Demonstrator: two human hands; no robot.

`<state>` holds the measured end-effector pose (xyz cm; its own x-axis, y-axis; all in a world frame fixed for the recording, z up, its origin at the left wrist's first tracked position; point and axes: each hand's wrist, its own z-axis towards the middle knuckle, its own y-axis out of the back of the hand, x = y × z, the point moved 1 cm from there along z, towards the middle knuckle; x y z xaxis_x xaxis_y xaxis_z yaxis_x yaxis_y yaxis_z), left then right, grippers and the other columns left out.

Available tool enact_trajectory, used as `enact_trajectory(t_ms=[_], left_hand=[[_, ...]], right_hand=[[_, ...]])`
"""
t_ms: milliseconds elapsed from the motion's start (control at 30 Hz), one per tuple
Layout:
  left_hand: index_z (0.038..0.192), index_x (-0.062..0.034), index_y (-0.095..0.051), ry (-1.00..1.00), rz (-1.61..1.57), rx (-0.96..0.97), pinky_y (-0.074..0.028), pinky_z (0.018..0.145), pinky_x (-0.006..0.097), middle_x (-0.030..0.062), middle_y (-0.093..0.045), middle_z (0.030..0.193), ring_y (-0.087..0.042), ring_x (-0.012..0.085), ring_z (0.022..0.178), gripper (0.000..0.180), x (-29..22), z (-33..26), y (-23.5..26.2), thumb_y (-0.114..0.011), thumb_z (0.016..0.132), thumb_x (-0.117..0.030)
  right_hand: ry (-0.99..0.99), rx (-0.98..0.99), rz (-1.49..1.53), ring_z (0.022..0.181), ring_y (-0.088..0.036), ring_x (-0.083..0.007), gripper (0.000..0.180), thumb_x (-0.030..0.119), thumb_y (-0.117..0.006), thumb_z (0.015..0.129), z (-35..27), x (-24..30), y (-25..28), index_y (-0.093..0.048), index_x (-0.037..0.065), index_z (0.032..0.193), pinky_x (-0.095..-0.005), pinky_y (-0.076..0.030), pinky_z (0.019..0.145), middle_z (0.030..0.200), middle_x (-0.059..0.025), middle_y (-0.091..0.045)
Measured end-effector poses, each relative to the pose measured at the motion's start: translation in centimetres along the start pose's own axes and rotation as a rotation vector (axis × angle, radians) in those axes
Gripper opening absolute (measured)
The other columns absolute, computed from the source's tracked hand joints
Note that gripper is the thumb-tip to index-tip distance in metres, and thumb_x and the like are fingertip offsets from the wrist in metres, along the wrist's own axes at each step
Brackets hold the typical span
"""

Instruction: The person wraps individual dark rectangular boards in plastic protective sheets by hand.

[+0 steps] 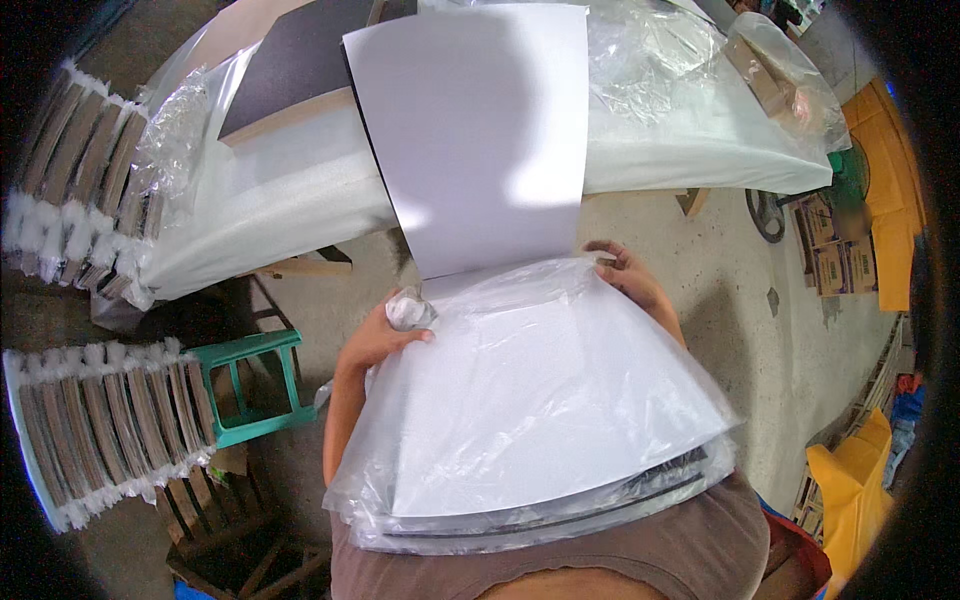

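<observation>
The left hand [385,335] is clenched on a bunched corner of a clear plastic bag [540,390], pinching the film at the mouth, while the right hand [630,280] has its fingers curled over the bag's far edge on the other side — a closed grip on the film and perhaps on the sheet under it, though the fingertips are partly hidden. The bag lies across the person's lap and holds a stack of flat white boards [540,500] with dark edges showing at the near end. A large white board [475,130] stands half out of the mouth, its far end leaning up against the foam-covered counter [280,200]. Its long axis runs straight away from the person, from the lap toward the counter, with the broad white face turned up and toward the camera and the lower edge already inside the opening. To handle this step well, I judge that both hands should keep the mouth stretched wide and level, so the corners do not snag or tear the thin film, and the board should travel along its own length rather than twisting. Bundles of wrapped boards [110,440] stand at the left beside a green stool [255,385].
</observation>
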<state>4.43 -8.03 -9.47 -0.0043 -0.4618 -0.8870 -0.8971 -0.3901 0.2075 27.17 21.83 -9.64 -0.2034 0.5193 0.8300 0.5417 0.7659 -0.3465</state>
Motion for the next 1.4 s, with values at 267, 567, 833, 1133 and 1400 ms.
enact_trajectory(t_ms=[267, 567, 833, 1133, 1400], left_hand=[[0.103, -0.0049, -0.053, 0.215, -0.381, -0.301, -0.039, 0.080, 0.027, 0.0022, -0.056, 0.097, -0.050, 0.0134, 0.092, 0.035, -1.7, 2.5, 1.5, -0.064, 0.073, -0.019], [0.103, -0.0035, -0.050, 0.206, -0.205, -0.585, -0.043, 0.071, 0.029, 0.0051, -0.055, 0.091, -0.051, 0.0149, 0.088, 0.031, 4.5, 8.7, 1.4, -0.054, 0.081, -0.025], [0.112, -0.0062, -0.041, -0.919, -0.854, 0.058, -0.033, 0.048, 0.022, 0.0095, -0.046, 0.096, -0.040, 0.0117, 0.061, 0.051, -16.9, -0.5, 8.3, -0.040, 0.082, -0.048], [0.123, -0.0065, -0.032, -0.929, -0.864, -0.198, -0.043, 0.075, 0.031, 0.0114, -0.044, 0.115, -0.047, 0.0194, 0.098, 0.049, -22.6, 1.4, -1.9, -0.044, 0.085, -0.034], [0.101, -0.0034, -0.048, -0.566, -0.963, -0.298, -0.050, 0.060, 0.028, 0.0077, -0.057, 0.090, -0.058, 0.0159, 0.073, 0.018, -19.5, 3.7, -2.2, -0.048, 0.083, -0.009]], right_hand=[[-0.048, 0.186, -0.361, 0.070, -0.048, -0.0123, 0.053, 0.021, -0.068, 0.067, 1.7, 2.9, 0.5, -0.045, 0.003, 0.111, -0.0235, -0.040, 0.062, 0.074, -0.0031, -0.051], [0.394, -0.296, -1.499, 0.086, -0.050, -0.0335, 0.051, 0.025, -0.073, 0.056, 9.1, -2.2, 3.4, -0.049, -0.001, 0.093, -0.0356, -0.042, 0.073, 0.088, -0.0204, -0.054], [0.776, 0.433, -1.178, 0.071, -0.049, -0.0174, 0.036, 0.018, -0.072, 0.059, 2.1, 15.1, -12.9, -0.053, 0.005, 0.088, -0.0275, -0.039, 0.061, 0.080, -0.0060, -0.054], [1.098, 0.232, -0.519, 0.069, -0.043, -0.0072, 0.024, 0.016, -0.070, 0.067, 1.9, 15.0, -21.5, -0.054, 0.004, 0.080, -0.0205, -0.035, 0.054, 0.082, -0.0009, -0.047], [0.696, 0.174, -0.234, 0.065, -0.043, -0.0063, 0.025, 0.023, -0.067, 0.071, 3.5, 13.6, -17.4, -0.051, 0.004, 0.079, -0.0199, -0.035, 0.054, 0.079, -0.0008, -0.049]])
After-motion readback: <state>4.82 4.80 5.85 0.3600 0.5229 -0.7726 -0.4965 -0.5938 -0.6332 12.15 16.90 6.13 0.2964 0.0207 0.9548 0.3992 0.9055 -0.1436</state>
